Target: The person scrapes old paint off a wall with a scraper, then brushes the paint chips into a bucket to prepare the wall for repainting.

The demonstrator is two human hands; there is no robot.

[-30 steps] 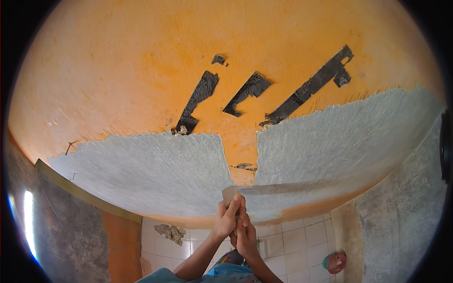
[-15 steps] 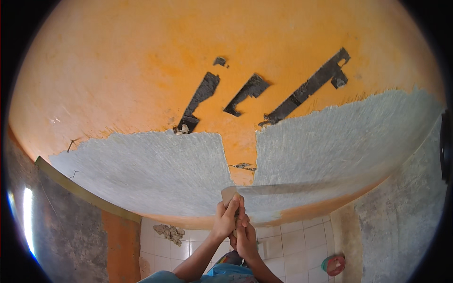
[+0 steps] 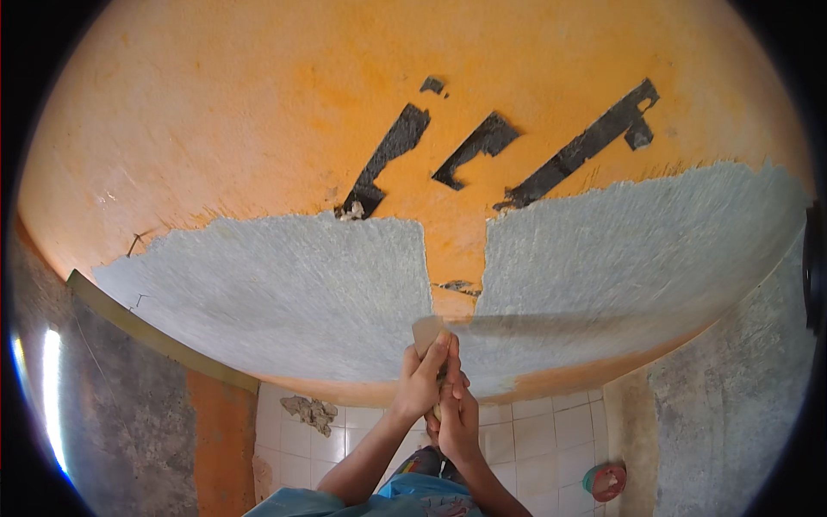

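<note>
Both my hands grip a scraper (image 3: 425, 331) with a flat blade, held against the wall. My left hand (image 3: 420, 381) is wrapped around it just below the blade, the thumb along the top. Lower down and to the right, my right hand (image 3: 458, 420) closes around the handle, which the fingers mostly hide. The blade lies at the lower end of a narrow orange paint strip (image 3: 455, 246), beside its left edge. Bare grey wall surface (image 3: 345, 289) spreads on both sides of the strip. Orange paint (image 3: 258, 112) covers the wall above.
Several black strips (image 3: 575, 153) cling to the orange paint. Wall debris (image 3: 310, 414) lies on the white tiled floor (image 3: 538, 439). A red and green round container (image 3: 605, 482) stands at the lower right. Grey side walls (image 3: 129, 405) flank the space, and a thin wire (image 3: 135, 245) sticks out at left.
The view has shifted, so the wall marks sit higher and further right. My hands and the scraper have moved slightly up the wall, both still gripping.
</note>
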